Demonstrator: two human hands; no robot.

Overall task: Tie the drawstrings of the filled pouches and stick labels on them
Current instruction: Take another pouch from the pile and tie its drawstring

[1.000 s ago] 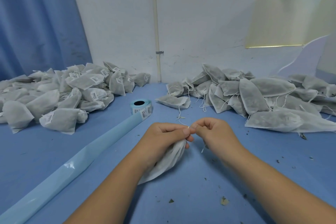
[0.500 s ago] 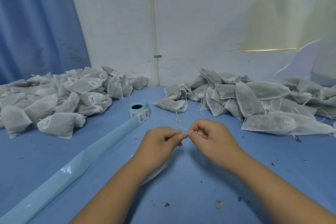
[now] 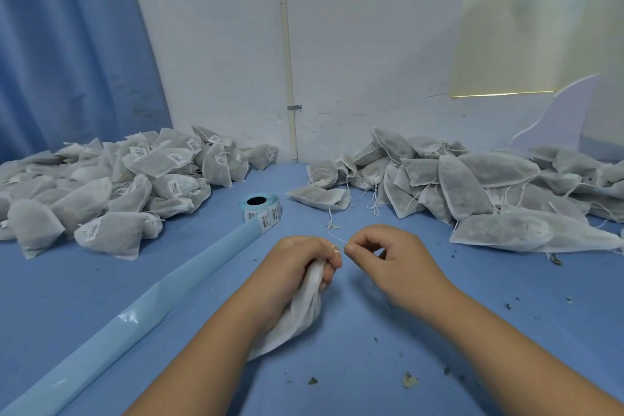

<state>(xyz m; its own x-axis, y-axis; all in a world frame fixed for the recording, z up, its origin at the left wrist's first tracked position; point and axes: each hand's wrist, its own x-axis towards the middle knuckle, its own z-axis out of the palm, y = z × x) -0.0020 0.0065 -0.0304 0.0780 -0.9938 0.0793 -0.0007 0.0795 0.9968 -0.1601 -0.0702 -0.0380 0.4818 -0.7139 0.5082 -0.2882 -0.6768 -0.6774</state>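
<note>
My left hand (image 3: 300,263) grips the gathered neck of a white filled pouch (image 3: 297,311), whose body hangs down under my wrist onto the blue table. My right hand (image 3: 388,260) pinches the pouch's thin white drawstring (image 3: 337,239) just right of the left hand's fingertips. A roll of labels (image 3: 260,208) stands behind my hands, with its pale blue backing strip (image 3: 135,321) trailing toward the lower left. Labelled pouches (image 3: 111,186) are heaped at the left. Untied pouches (image 3: 472,182) with loose strings are heaped at the right.
The blue table (image 3: 371,365) carries scattered dry herb crumbs near my right forearm. A white wall with a vertical pipe (image 3: 287,54) stands behind, and a blue curtain (image 3: 67,44) hangs at the left. A pale curved board (image 3: 560,118) leans at the far right.
My hands have drawn slightly apart, and the pouch's neck now shows bunched in my left fist. The view has shifted a little.
</note>
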